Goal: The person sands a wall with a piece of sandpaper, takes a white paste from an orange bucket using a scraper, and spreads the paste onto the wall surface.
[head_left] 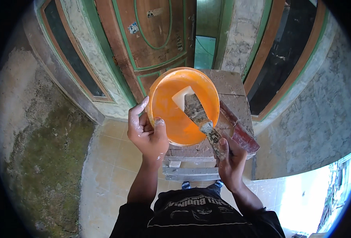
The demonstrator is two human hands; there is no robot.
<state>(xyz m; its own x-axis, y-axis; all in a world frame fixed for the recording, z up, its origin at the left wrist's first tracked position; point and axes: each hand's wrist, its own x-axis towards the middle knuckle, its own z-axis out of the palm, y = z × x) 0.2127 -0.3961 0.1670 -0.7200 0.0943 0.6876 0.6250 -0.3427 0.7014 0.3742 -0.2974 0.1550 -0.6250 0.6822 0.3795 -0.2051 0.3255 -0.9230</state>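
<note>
My left hand (148, 134) grips the left side of an orange round bucket (185, 142), its thumb at the rim and its fingers along the outer wall. In my right hand (231, 160) is a putty knife (214, 139), held by its worn, stained handle. The blade points up and left over the bucket's mouth and carries a dab of white putty (179, 97) along its end. Smears coat the inside of the bucket; part of its bottom is hidden behind the blade. White residue marks the fingers of my left hand.
The bucket rests on a wooden stand (239, 85). A dark red, trough-shaped piece (245, 139) lies at its right, close to my right hand. Beyond are a brown door with green trim (153, 35), a doorway and windows. Pale tiles (108, 170) cover the floor.
</note>
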